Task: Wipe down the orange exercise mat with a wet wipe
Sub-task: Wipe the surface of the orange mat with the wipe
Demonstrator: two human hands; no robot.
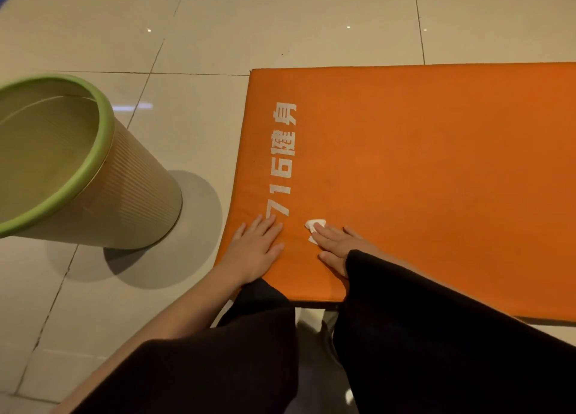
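**Orange mat under two flat hands, wipe at the near corner**

Head view, looking down. Orange mat laid flat on a pale tiled floor, left end nearest, the rest running off the right edge of the picture. Left hand palm-down on the mat's near-left corner, fingers straight and a little spread, holding nothing. Right hand just beside it, also flat, fingers straight, pressing a small crumpled white wipe against the mat. Wipe poking out past the fingertips, not pinched as far as can be seen. Dark sleeve down to the right wrist; left forearm bare.

Handling, as a judgement: probably soft and springy, with some thickness showing at the near edge. Likely light enough to slide on smooth tile under a sideways push, so worth bracing with the left palm close to the edge. No call to lift or grip the mat itself. Wipe thin, limp and damp, prone to bunching or rolling; best worked under flat fingers with moderate pressure. Cannot tell wiped from unwiped surface here.

Writing: white print along the left end, turned sideways, reading "716" and then 健身.

On the floor to the left, apart from the mat: ribbed beige bin with a green rim.
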